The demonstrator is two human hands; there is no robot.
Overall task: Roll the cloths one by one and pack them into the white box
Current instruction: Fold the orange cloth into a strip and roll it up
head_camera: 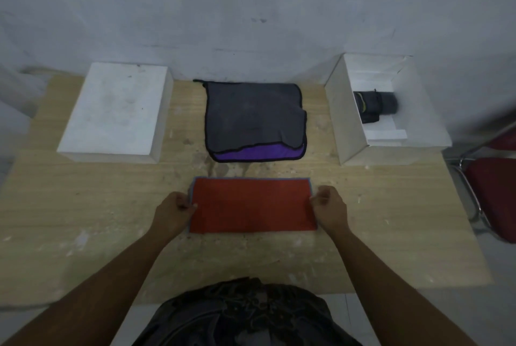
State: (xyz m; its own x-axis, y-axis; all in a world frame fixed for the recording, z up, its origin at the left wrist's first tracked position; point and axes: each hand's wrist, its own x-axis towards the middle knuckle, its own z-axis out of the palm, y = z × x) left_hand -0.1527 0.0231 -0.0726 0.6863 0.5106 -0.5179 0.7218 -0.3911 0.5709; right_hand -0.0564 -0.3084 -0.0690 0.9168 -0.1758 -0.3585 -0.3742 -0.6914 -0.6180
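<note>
Wooden table: red folded cloth near grey cloth pile.
Left hand, right hand pinch its ends; I'd roll tight, edges even.

Scuffed wooden table; plain white box left; cloth pile centre; open white box right; red cloth flat at front.

I see a wooden table under my fingers, a plain white block beyond and left of them, a red chair well to their right, a grey wall far beyond them
</note>
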